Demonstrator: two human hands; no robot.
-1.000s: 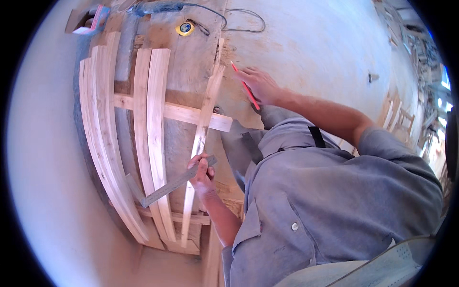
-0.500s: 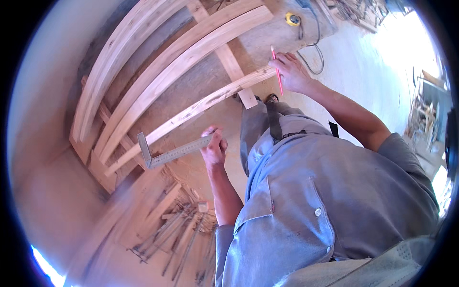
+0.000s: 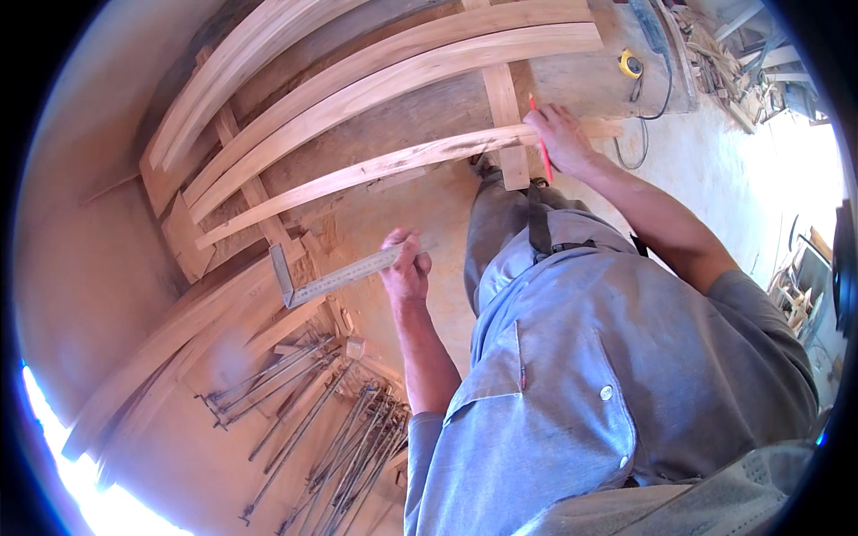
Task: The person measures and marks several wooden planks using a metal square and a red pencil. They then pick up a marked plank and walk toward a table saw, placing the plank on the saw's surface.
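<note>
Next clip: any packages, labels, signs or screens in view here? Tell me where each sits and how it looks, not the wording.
No packages, signs or screens show.
Nearest to a marked thing: metal square, held in the left hand over the floor; grey L-shaped blade with fine scale marks along its edge.
Tape measure, on the floor at the top right beside a black cable; small yellow case with a dark round face, too small to show any label.

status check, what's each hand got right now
Left hand shut on steel square, held off the wood. Right hand shut on red pencil, resting on thin slat. Nothing between hands and frame.
</note>
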